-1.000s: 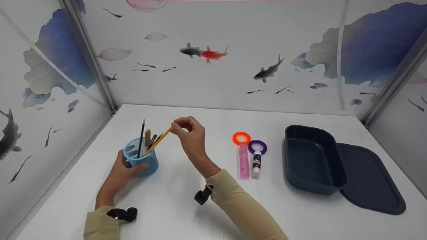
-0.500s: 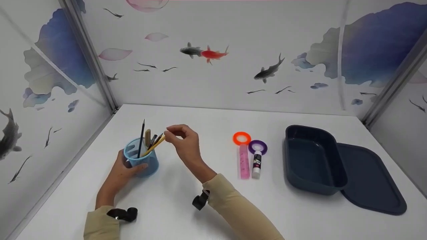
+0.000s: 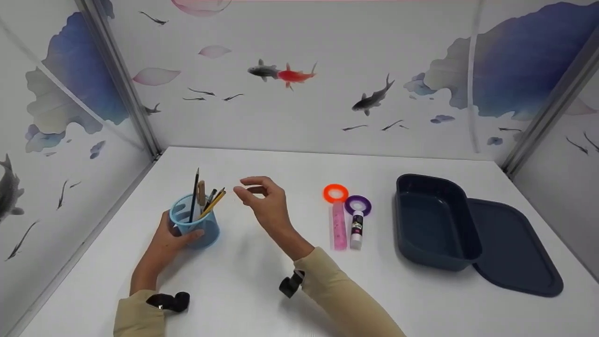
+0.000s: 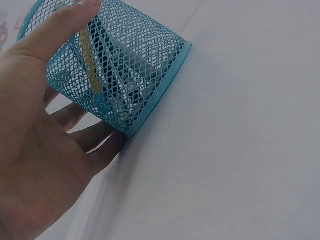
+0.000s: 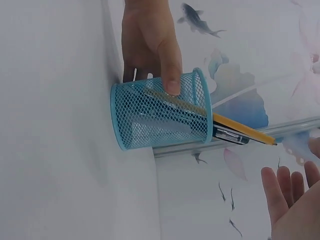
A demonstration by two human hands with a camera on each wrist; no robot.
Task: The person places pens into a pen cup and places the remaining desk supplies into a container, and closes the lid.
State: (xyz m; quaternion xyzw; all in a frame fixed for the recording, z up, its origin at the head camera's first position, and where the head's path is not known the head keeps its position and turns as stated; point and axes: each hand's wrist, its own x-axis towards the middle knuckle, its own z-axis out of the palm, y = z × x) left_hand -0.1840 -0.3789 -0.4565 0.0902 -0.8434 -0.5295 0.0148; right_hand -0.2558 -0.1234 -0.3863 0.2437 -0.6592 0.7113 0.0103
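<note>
A light blue mesh pen cup (image 3: pixel 206 231) stands on the left of the table, and my left hand (image 3: pixel 171 241) grips its side with the thumb across the front. In the left wrist view the fingers curl around the cup (image 4: pixel 145 65) low down. A yellow pencil (image 3: pixel 213 204) leans in the cup against the rim, beside a dark pencil (image 3: pixel 194 194), a tan-handled item (image 3: pixel 201 192) and a dark pen. My right hand (image 3: pixel 269 201) hovers just right of the yellow pencil's tip, apart from it, thumb and forefinger parted with nothing between them.
Right of centre lie an orange ring (image 3: pixel 335 193), a purple ring (image 3: pixel 358 205), a pink translucent strip (image 3: pixel 339 227) and a glue stick (image 3: pixel 356 230). Farther right, a dark blue box (image 3: pixel 437 224) sits beside its flat lid (image 3: pixel 514 248). Printed walls (image 3: pixel 299 117) enclose the table.
My right hand lowered the yellow pencil into the cup, let it go and drew slightly back to the right. The left hand kept its grip on the cup.
</note>
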